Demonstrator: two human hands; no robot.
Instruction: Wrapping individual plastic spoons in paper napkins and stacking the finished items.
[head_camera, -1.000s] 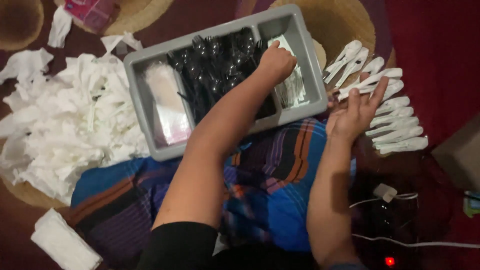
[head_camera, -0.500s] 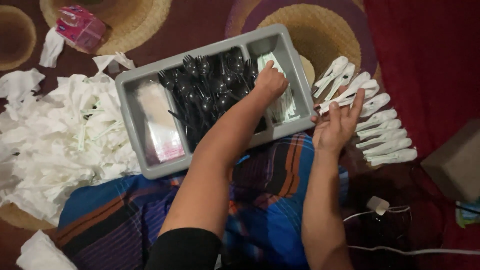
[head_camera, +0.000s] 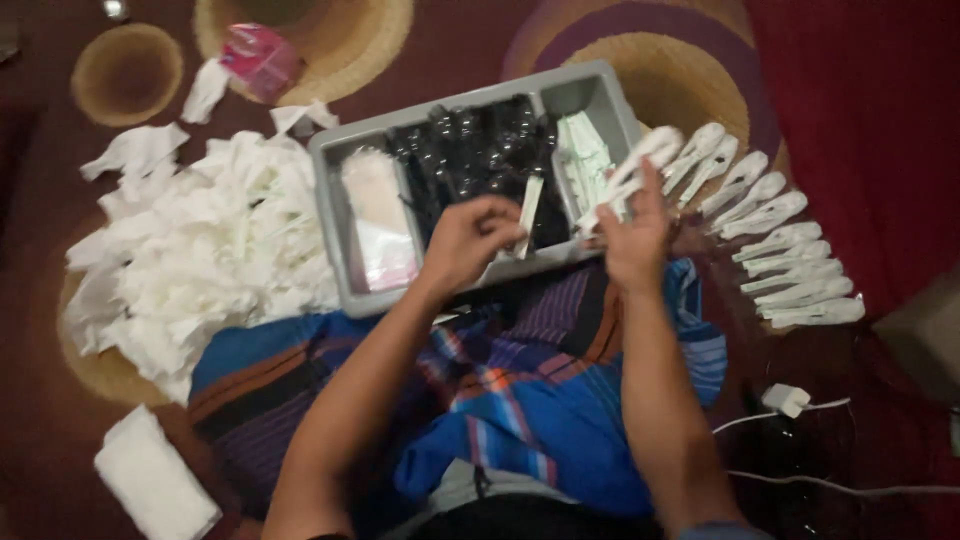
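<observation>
The left hand (head_camera: 472, 240) hovers over the near edge of the grey compartment tray (head_camera: 335, 215), its fingers curled shut around a small white packet (head_camera: 529, 215). The packet is a slim strip whose long axis runs near to far, tilted a little to the right at its far end; its near end is pinched in the fingers and the far end points out over the middle compartment, which is full of black plastic cutlery (head_camera: 470, 150).

The right hand (head_camera: 632, 228) is just to the right, at the tray's right near corner, fingers spread and lightly closed on a white wrapped piece (head_camera: 630, 170). That piece lies on a diagonal, its long axis going from near left to far right, with the broader end pointing far right, over the tray's right wall.

The tray's left compartment holds clear wrappers (head_camera: 375, 215), and the right one holds a stack of pale packets (head_camera: 583, 160). To the right of the tray, on the carpet, a row of white wrapped pieces (head_camera: 780, 255) lies fanned out; the far ones slant up to the far right and the near ones lie almost flat left to right.

Left of the tray sits a heap of white tissue paper (head_camera: 205, 260). A pink box (head_camera: 258, 58) lies at the far left. A white charger plug (head_camera: 785, 400) lies near right. The tray's near edge rests against a blue striped cloth (head_camera: 500, 400) over the person's lap.
</observation>
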